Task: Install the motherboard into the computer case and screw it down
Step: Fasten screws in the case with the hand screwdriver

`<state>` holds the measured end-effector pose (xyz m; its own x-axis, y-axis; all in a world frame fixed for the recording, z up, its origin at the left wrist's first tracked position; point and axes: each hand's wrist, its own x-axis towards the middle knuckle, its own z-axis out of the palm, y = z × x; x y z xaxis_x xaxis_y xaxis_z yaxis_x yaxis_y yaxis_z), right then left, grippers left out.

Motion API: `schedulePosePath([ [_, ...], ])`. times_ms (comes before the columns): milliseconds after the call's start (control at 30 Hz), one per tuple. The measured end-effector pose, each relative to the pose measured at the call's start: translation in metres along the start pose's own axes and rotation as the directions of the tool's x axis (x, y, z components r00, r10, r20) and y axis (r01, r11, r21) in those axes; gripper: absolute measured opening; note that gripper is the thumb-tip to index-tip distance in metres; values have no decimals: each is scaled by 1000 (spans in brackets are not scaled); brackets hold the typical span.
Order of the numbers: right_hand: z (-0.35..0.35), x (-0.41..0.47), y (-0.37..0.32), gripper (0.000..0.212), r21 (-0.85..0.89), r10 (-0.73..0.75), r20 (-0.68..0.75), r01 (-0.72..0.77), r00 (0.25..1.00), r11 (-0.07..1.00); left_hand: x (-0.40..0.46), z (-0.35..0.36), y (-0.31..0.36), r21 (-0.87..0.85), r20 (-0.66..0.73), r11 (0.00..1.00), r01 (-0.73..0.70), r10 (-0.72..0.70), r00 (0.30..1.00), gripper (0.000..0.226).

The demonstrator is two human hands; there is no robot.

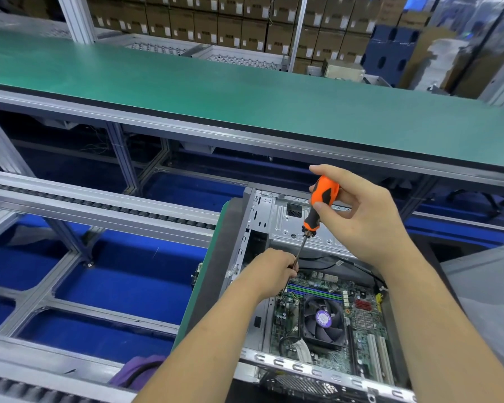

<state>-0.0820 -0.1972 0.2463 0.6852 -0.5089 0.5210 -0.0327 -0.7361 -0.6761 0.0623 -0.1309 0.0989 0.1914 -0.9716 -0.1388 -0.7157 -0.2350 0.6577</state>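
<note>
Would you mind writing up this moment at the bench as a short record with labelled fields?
setting: assembly line, green bench beyond the case
case: open computer case, lying on its side
motherboard: motherboard seated inside the case, fan on it
tool: orange and black screwdriver, tilted, tip down at the board's far left corner
right hand: right hand gripping the handle top
left hand: left hand pinching the shaft low down
screw: hidden by the left hand
stage: screwing the board down
</note>
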Motion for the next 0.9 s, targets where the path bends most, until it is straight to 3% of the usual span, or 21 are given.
schedulePosePath([
  [900,0,-1,2,55,-19,9,-11,-9,1000,1000,0,-1,1,-1,-13,1000,-13,13,1000,16],
])
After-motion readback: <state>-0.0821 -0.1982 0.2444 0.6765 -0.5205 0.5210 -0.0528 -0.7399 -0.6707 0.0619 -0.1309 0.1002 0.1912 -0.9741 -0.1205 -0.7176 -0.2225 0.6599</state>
